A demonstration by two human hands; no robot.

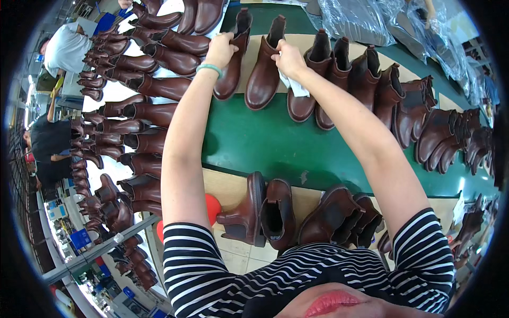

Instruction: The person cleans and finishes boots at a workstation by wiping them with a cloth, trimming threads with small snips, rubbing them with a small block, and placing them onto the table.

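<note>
A person in a black-and-white striped top reaches both bare arms forward over a green work table (297, 143) lined with glossy brown leather ankle boots. The left hand (220, 49), with a pale green band at the wrist, is closed around the top rim of a brown boot with a black elastic side panel (231, 66), which stands upright on a strip of tan cardboard (249, 63) at the far side of the table. The right hand (289, 58) is closed on a crumpled white cloth (294, 85) and presses against the shaft of the next brown boot (263, 74), just beside the first. More matching boots (371, 85) stand in a row to the right. Nearer the person, four boots (275, 212) lie along the table's near edge. To the left, a rack (132, 116) holds many more boots stacked in tiers. Clear plastic bags (360, 18) lie at the far right of the table.
</note>
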